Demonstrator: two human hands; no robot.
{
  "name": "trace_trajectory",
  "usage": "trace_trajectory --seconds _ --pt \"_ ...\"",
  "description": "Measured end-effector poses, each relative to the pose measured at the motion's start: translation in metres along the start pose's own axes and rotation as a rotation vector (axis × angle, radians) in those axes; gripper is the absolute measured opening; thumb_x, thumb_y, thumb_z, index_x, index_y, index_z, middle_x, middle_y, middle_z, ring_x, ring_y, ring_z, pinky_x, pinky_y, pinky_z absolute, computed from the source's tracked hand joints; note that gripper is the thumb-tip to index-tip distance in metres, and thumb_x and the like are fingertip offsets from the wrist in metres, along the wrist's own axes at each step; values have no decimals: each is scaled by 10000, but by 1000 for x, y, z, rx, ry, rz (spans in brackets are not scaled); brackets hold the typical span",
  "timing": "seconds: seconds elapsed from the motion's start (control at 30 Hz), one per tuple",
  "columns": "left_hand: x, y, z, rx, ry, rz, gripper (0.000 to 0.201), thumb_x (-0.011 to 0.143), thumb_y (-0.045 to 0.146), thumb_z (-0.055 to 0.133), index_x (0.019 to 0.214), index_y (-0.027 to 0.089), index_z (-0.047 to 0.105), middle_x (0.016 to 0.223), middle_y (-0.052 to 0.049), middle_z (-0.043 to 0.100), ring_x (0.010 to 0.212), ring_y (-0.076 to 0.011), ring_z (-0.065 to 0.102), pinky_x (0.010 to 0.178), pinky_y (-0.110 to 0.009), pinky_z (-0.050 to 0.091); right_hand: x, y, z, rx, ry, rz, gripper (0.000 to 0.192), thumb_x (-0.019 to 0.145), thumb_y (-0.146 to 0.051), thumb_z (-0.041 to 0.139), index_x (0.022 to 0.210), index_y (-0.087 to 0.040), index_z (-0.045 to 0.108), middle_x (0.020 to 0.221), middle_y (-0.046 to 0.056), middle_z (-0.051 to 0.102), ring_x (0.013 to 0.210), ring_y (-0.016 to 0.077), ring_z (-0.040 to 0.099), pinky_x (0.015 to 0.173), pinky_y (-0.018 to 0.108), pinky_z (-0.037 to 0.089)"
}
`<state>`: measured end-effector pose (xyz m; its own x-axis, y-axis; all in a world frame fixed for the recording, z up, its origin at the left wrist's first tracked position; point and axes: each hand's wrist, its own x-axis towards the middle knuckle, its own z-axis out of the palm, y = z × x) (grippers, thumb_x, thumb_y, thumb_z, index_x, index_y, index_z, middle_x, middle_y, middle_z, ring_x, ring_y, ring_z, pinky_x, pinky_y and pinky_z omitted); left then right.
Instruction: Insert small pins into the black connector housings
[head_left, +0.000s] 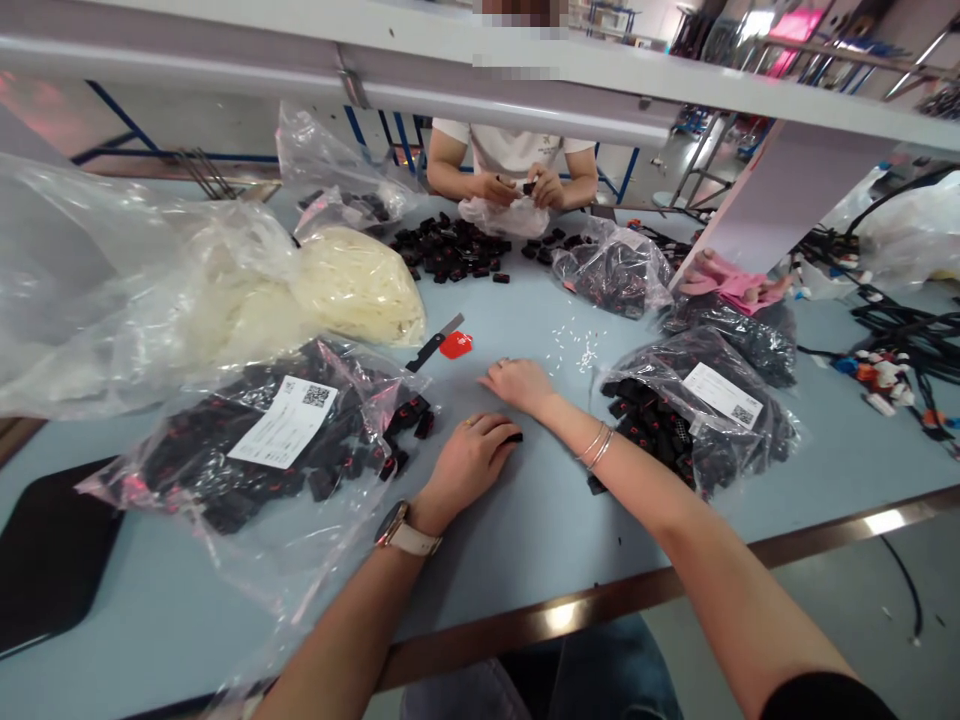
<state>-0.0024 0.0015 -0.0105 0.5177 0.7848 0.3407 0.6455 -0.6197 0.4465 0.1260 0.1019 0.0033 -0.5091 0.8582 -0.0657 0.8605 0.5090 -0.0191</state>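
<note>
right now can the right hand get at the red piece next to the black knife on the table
Probably yes. The right hand lies flat on the table, close to the red piece beside the black knife. Only bare tabletop shows between them, nothing in the way.

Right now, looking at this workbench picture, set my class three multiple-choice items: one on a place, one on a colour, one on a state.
1. Where does the red tag lie?
A. Inside a bag
B. On the bare table beside the knife
C. In the co-worker's hands

2. What colour is the loose stuff in the bag of strands?
A. Cream
B. Blue
C. Red

3. How is the left hand?
A. Raised in the air
B. Curled on the table over a small black part
C. Deep inside a bag

Answers:
1 B, it lies on the table by the knife.
2 A, the strands look cream.
3 B, its fingers cover a small black part, while the right hand rests flat nearby.
</note>
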Motion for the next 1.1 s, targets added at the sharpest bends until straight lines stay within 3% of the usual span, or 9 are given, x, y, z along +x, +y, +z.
trace_trajectory --seconds 0.17,0.4,0.57,0.7,0.83,0.93,1.1 --pt "0 0 0 -4 14 13 199 880 173 490 999 184 650 1009 -93 664 928 -225 601 832 -423 503 -2 2 -1 10 22 12 442 969 -426 299 1117 -145 607 1080 138 653 991 217 622 807 304 460" --pt "0 -1 0 -15 -6 2 190 878 159 496 999 173 643 1020 -93 658 932 -227 595 833 -414 502 -5 7 -5 91 105 166 472 954 -457 331 1012 -131 667 1045 138 670 994 214 595 804 282 434" --pt "0 -2 0 -27 -14 -7 188 872 163 512 1006 181 642 1034 -87 655 957 -227 593 862 -412 491 -10 25 -16 390 67 247 382 924 -421 432 831 -171 704 820 62 705 786 156 627 696 236 418" --pt "0 -2 0 -26 -10 -5 184 871 174 519 1013 186 636 1035 -81 655 948 -228 592 852 -402 493 -11 43 -14 696 166 298 156 834 -220 583 929 -164 693 840 26 711 716 97 615 664 191 427" --pt "-1 -4 1 -26 -16 -11 188 877 176 512 1026 186 625 1054 -81 651 968 -233 590 864 -413 488 -14 56 -7 843 174 374 219 760 -117 617 963 -146 694 827 30 720 716 94 630 689 200 465" --pt "-1 -4 1 -26 -25 -8 189 880 183 509 1031 180 622 1059 -87 651 966 -236 588 858 -418 489 -21 62 -7 820 154 355 204 759 -101 603 926 -142 713 852 45 730 762 110 652 734 213 480" --pt "-1 -2 0 -12 -29 -2 187 881 173 503 1025 177 622 1056 -90 654 949 -232 592 850 -419 486 -44 57 -23 479 64 366 195 736 -157 674 920 -193 729 873 50 738 818 168 667 775 254 480"
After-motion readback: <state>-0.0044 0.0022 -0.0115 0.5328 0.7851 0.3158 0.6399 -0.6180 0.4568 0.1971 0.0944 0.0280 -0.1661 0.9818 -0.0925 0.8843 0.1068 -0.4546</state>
